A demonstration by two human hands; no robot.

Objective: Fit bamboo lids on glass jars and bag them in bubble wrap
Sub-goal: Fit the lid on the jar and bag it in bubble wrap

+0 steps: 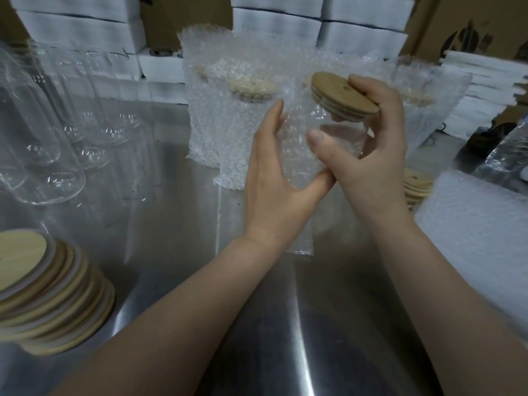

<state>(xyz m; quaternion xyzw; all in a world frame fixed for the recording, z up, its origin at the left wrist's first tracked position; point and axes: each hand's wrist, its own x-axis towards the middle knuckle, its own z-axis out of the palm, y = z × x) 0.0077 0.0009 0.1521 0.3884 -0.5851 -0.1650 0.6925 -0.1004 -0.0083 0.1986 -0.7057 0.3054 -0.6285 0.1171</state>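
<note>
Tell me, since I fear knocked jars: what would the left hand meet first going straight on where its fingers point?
Probably the bagged jar standing just beyond the left hand, though depth is unclear.

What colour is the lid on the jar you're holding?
The lid is light tan, wood-coloured; the head view shows it.
</note>
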